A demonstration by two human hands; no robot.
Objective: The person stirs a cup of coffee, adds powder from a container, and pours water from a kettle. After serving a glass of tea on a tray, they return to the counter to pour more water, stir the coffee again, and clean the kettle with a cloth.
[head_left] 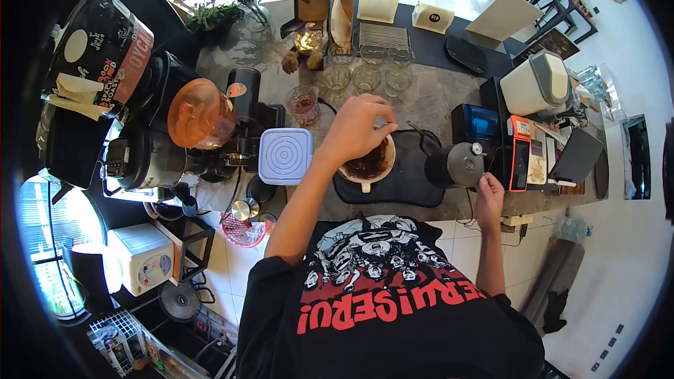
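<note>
**A:** Where are the hands, and what are they on?

**B:** Take the black mat [404, 186] on the surface [435, 98] as the landmark. The dripper [368, 165], a pale cone holding dark wet grounds, stands on the mat's left part, its mouth facing up. A short tab sticks out from its base toward the person, so its long axis runs from the person to the far edge of the surface. The left hand [358, 126] hovers right over the dripper's rim, fingers [382, 125] bunched together in a pinch; whether they hold something small, I cannot tell. The right hand [489, 193] is off the mat's right edge, fingers curled at the handle of the black kettle [456, 165], which stands on the mat's right end. Whether they close around it, I cannot tell.

**A:** What else is around the mat?

**B:** Just left of it lies a square white lid [285, 156] with ringed ridges. Further left stands a grinder [246, 109] beside an orange-topped jar [200, 116]. Beyond the mat, a cluster of empty glasses [365, 74]. To its right, a blue-fronted machine [481, 126] and a card terminal [519, 154].

**A:** Anything hidden?

**B:** The left hand covers the dripper's far rim. The wide lens bends everything at the edges, and labels there are unreadable.
</note>
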